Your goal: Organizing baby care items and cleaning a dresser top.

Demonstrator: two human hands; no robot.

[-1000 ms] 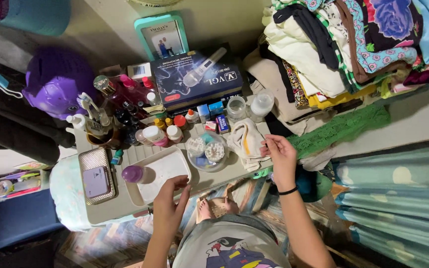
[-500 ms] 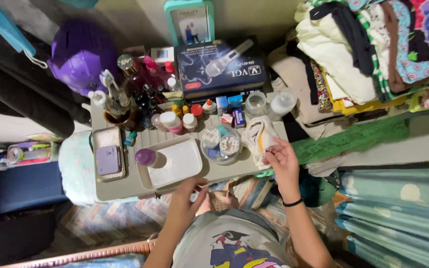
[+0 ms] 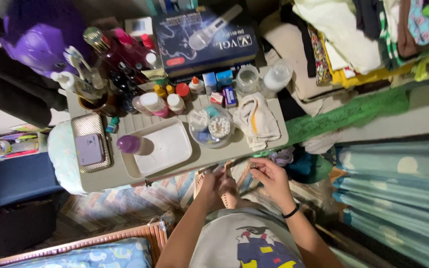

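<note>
At nine o'clock a purple round bag (image 3: 38, 42) sits off the far left corner of the low grey tabletop (image 3: 202, 158). On the tabletop's left end lies one gold-rimmed case (image 3: 90, 143) with a lilac panel; beside it one white rectangular tray (image 3: 167, 146) carries one purple-capped bottle (image 3: 134, 145) lying on its side. Behind these, toward eleven o'clock, a crowd of small bottles (image 3: 162, 101) stands packed together, too many and too overlapped to count surely. At twelve o'clock one dark blue box (image 3: 207, 44) bears one pale microphone (image 3: 213, 27). Right of the tray one clear round container (image 3: 209, 129) holds cotton buds, and one crumpled cream cloth (image 3: 258, 121) lies just beside it, with two clear jars (image 3: 248, 78) behind.

At six o'clock, just below the tabletop's near edge, the left hand (image 3: 213, 179) and right hand (image 3: 269, 178) meet close together, fingers curled round a small thin object (image 3: 232, 171); what it is I cannot tell. A black band (image 3: 291, 212) circles the right wrist.

At two o'clock folded clothes (image 3: 353, 37) are heaped, with a green lace strip (image 3: 346, 114) below. At four o'clock hangs teal dotted fabric (image 3: 393, 183). The floor carries a patterned mat (image 3: 120, 203).
</note>
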